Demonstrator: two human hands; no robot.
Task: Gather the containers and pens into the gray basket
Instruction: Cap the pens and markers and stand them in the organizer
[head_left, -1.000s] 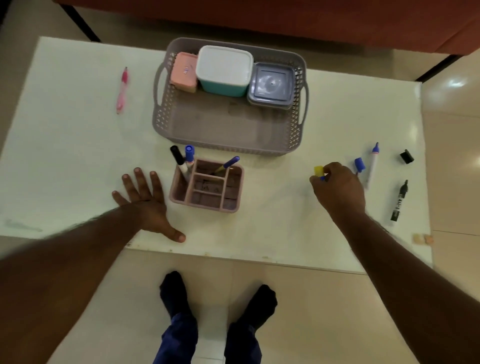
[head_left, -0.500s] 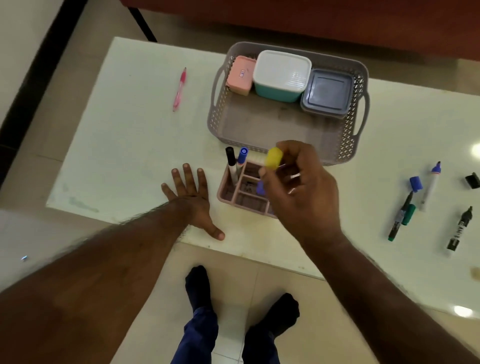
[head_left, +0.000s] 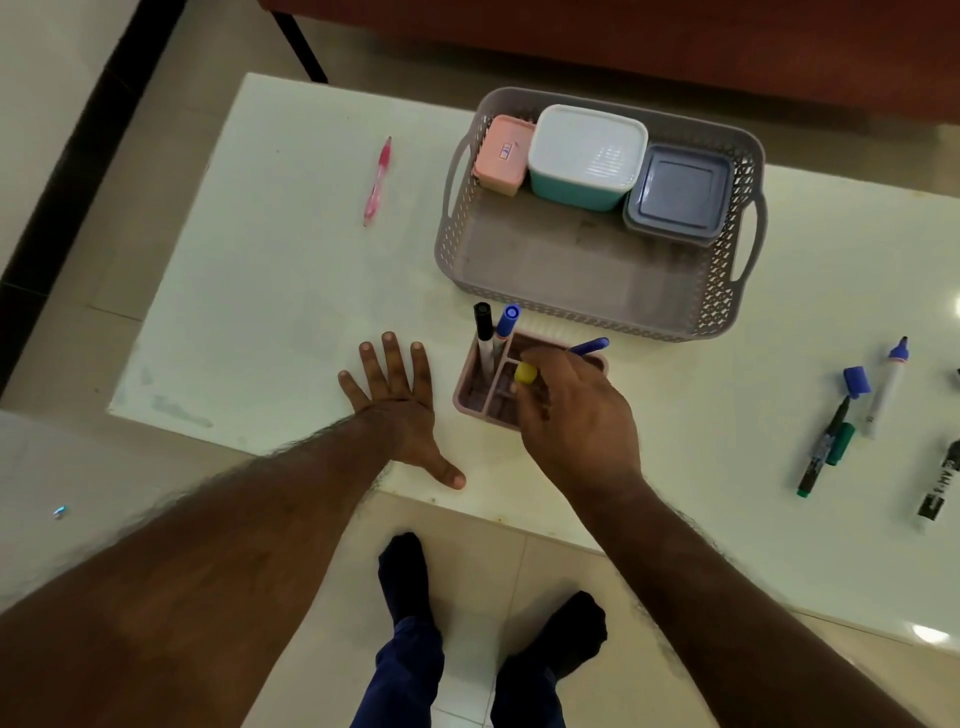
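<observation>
The gray basket (head_left: 571, 306) stands at the table's far side and holds a pink box (head_left: 504, 155), a white-lidded teal container (head_left: 587, 153) and a gray container (head_left: 678, 195). Just in front of it sits a pink pen holder (head_left: 470, 389) with a black marker (head_left: 483, 327), a blue-capped marker (head_left: 506, 322) and a blue pen (head_left: 589, 345) in it. My right hand (head_left: 576, 415) hovers over the holder and pinches a yellow-capped pen (head_left: 525, 373). My left hand (head_left: 402, 410) rests flat on the table beside the holder, fingers spread.
A pink pen (head_left: 378, 179) lies at the far left of the white table (head_left: 291, 291). On the right lie a green marker (head_left: 826, 449), a blue cap (head_left: 856, 381), an uncapped white marker (head_left: 885, 387) and a black marker (head_left: 943, 488). My feet stand below the table's near edge.
My right hand carried the yellow-capped pen from the table's right side over to the pink holder and lowered it there. My left hand stayed flat on the table.
</observation>
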